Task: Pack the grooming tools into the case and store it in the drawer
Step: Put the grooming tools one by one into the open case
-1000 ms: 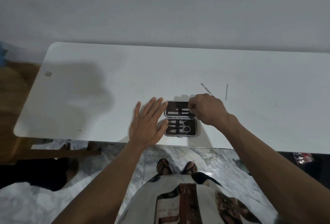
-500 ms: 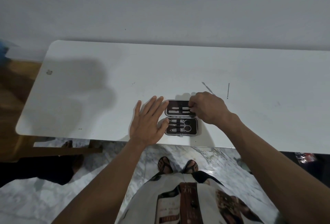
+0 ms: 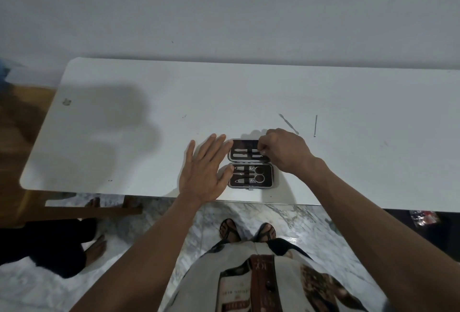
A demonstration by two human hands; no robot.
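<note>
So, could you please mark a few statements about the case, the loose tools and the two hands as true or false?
1. The case lies open on the table. True.
2. The left hand grips the scissors. False: it lies flat beside the case, fingers straight.
3. Two thin tools lie loose on the table beyond the right hand. True.
4. The right hand rests idle at the table edge. False: its fingers pinch a tool in the case's far half.

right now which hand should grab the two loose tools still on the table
Right. Both loose tools lie just beyond the right hand, which is finishing a tool in the case. The left hand rests flat on the case's far side, steadying it.
</note>
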